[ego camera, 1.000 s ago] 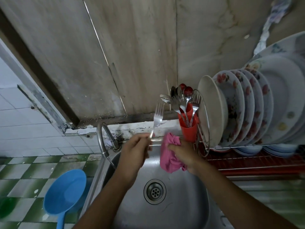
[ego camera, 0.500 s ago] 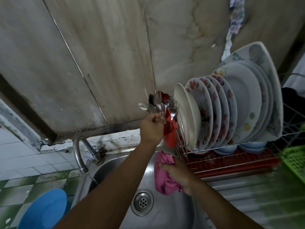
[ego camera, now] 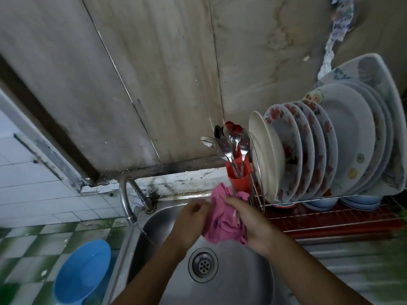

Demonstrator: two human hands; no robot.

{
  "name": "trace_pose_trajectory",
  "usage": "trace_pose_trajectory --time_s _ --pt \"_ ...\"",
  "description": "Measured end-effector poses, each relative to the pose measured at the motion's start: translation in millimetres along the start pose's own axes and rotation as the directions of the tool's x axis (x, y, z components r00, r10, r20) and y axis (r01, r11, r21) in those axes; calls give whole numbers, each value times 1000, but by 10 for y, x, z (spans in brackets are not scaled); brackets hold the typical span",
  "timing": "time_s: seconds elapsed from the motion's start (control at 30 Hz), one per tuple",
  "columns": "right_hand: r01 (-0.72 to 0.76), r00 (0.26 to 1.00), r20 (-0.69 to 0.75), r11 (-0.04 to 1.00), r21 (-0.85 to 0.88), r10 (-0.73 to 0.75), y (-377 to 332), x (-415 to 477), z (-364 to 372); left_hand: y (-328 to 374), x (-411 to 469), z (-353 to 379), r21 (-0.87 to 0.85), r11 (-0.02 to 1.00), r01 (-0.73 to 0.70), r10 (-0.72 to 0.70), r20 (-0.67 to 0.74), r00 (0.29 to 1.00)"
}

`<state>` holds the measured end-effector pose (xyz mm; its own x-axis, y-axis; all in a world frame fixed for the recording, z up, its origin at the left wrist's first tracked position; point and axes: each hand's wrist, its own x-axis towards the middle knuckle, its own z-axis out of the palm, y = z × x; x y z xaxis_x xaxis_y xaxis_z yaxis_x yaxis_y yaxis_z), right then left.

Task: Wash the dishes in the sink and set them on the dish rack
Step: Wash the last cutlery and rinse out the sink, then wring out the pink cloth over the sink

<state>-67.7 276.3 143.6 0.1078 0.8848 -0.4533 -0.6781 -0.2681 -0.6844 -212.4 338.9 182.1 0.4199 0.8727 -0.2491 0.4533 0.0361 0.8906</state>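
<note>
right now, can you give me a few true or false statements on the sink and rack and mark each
The right hand grips the crumpled pink cloth over the stainless steel sink. True.
The left hand holds a fork. False: it grips only the cloth.
The red plastic cutlery cup holds metal spoons and forks. True.
The round blue plastic bowl sits in the sink. False: it is outside, left of it.
The flowered white plates lie flat. False: they stand on edge in the wire rack.

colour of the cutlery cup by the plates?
The cup is red, seen best in the head view.
</note>
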Motion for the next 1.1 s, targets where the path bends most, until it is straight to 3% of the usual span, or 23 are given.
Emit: trace_pose_trajectory --time_s 0.13,0.2,0.27,0.37,0.57,0.83,0.97,1.1 --pt "-33 979 200 999 -9 34 -102 -40 197 -76 -205 -103 -198 974 115 -92 120 988" --pt "-2 963 269 998 -70 20 -128 -82 288 -97 -249 -171 -414 884 218 -157 176 972" --pt "64 954 300 982 -176 -8 -135 -124 400 -145 -289 -267 -574 776 261 -161 221 962" --pt "146 963 261 942 -303 -65 -133 -166 465 -174 -338 -306 -636 732 246 -157 193 968" --pt "178 974 200 895 -409 -103 -98 -330 445 -150 -390 -440 -650 757 70 -118 -31 992" --pt "85 983 170 991 -100 -67 -79 -713 451 163 -683 -786 -554 831 -49 21 -57 998" --pt "111 975 211 974 -200 -68 -5 -1031 587 213 -891 -858 -463 875 -141 50 -204 978" --pt "88 984 176 960 -266 -41 188 -1354 637 254 -1198 -833 -259 934 -247 193 -218 957"
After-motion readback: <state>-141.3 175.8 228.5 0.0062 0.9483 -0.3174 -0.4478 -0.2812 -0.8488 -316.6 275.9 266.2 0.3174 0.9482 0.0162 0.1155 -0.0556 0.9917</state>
